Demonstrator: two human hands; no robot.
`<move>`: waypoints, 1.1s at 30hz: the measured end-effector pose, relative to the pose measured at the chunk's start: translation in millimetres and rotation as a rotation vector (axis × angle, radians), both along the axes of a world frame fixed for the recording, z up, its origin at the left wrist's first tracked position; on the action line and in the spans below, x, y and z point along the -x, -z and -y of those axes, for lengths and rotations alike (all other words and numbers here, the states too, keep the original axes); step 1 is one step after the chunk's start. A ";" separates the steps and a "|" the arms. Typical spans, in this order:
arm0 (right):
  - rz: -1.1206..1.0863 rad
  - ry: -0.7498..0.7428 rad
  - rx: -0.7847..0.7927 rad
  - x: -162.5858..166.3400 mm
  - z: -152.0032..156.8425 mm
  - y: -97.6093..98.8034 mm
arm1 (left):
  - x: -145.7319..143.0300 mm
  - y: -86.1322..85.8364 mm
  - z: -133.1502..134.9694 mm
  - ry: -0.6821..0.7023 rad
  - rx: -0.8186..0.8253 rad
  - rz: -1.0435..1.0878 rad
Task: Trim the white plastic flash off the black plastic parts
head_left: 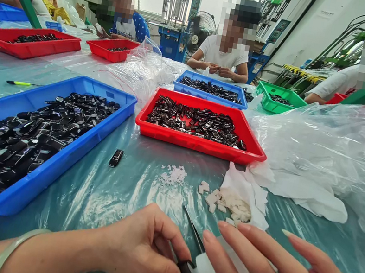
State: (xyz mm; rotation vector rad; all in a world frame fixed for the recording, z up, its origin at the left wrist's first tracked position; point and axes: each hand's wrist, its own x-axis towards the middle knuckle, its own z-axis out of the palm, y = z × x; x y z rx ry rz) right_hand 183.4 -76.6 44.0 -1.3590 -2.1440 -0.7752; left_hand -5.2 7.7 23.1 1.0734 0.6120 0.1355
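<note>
Pinched between the thumb and fingers of my left hand (pixel 148 248) is a small glossy black part (pixel 187 270), at the lower middle. My right hand (pixel 279 271) has its fingers stretched over a small white plastic bottle (pixel 206 267), its thumb hidden below. The bottle's narrow white tip points left and meets or nearly meets the black part. Metal tweezers (pixel 193 224) lie on the table, passing under the bottle and my right fingers. One loose black part (pixel 116 158) rests on the table farther off, beside the blue tray (pixel 97 140).
A red tray (pixel 198 143) of black parts stands ahead. White crumbs (pixel 174 175), pale small blocks (pixel 213 199) and crumpled white tissue (pixel 247 190) lie before it. Clear plastic sheeting (pixel 326 143) is heaped at right. Co-workers sit across the table behind more trays.
</note>
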 end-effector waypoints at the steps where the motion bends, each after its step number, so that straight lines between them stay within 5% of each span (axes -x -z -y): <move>1: 0.007 0.001 -0.002 0.5 0.0 -0.2 | 0.0 0.1 -0.1 0.001 0.000 0.000; 33: 0.003 -0.023 0.071 -0.4 1.0 1.2 | -0.8 -4.8 -0.3 0.022 0.033 -0.010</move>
